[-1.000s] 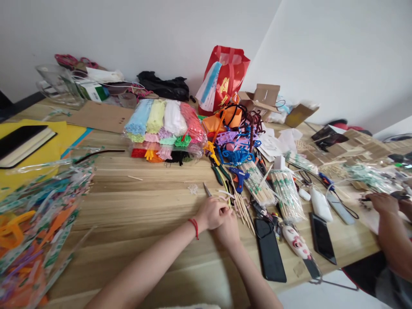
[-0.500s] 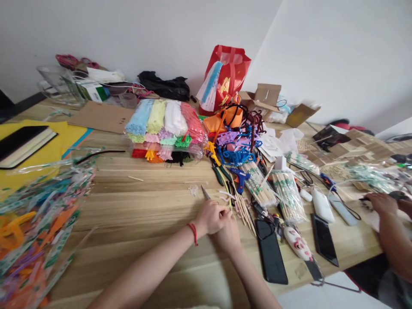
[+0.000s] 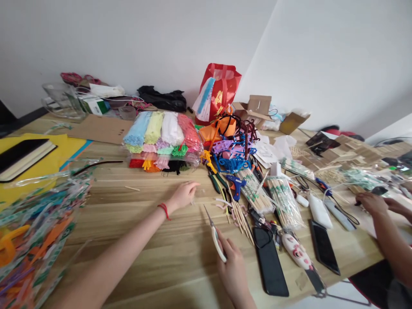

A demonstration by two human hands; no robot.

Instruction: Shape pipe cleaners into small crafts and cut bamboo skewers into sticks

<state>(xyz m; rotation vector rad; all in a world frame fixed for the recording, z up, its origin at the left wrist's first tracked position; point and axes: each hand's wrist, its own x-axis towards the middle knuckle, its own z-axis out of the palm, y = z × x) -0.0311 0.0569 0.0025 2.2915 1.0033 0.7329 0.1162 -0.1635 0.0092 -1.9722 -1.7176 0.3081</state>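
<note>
the wooden desk [image 3: 154, 223] ran wide under a heap of craft stuff; at its left edge sat a clear bag of coloured pieces [image 3: 35, 223], and toward the back edge lay a packed bundle of pastel pipe cleaners [image 3: 162, 133] with a red bag [image 3: 219, 88] behind it; bundles of wooden sticks [image 3: 273, 193] lay toward the right, a dark phone [image 3: 270, 264] near the front edge; the person's left hand [image 3: 184, 194] was stretched out flat-ish on the middle of the desk, fingers loosely apart, tips on a small pale scrap [image 3: 194, 198] that i couldn't make out; the right hand [image 3: 232, 268], near the front edge, was closed around the white handles of the scissors [image 3: 215, 234], blades together and pointing toward the back; another person's hands [image 3: 373, 201] worked at the right edge.
</note>
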